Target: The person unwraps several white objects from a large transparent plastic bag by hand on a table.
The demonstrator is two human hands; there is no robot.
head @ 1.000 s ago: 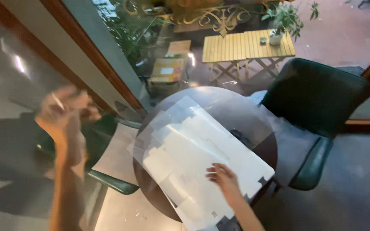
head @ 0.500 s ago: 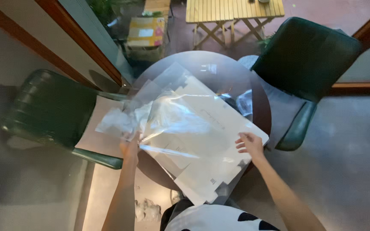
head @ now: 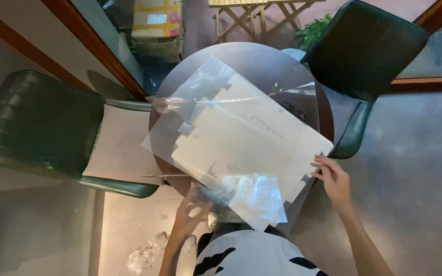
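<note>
Clear plastic sheet (head: 231, 138) now lower over flat cardboard (head: 251, 138); left hand (head: 193, 212) gripping its crumpled edge, right hand (head: 333, 180) open at cardboard corner.

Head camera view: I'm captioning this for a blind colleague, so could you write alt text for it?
Seen from above, a person's left hand grips the near edge of a clear plastic sheet spread over flat white cardboard on a small round table, while the right hand touches the cardboard's right corner. Two dark green chairs flank the table, one left, one right.
</note>
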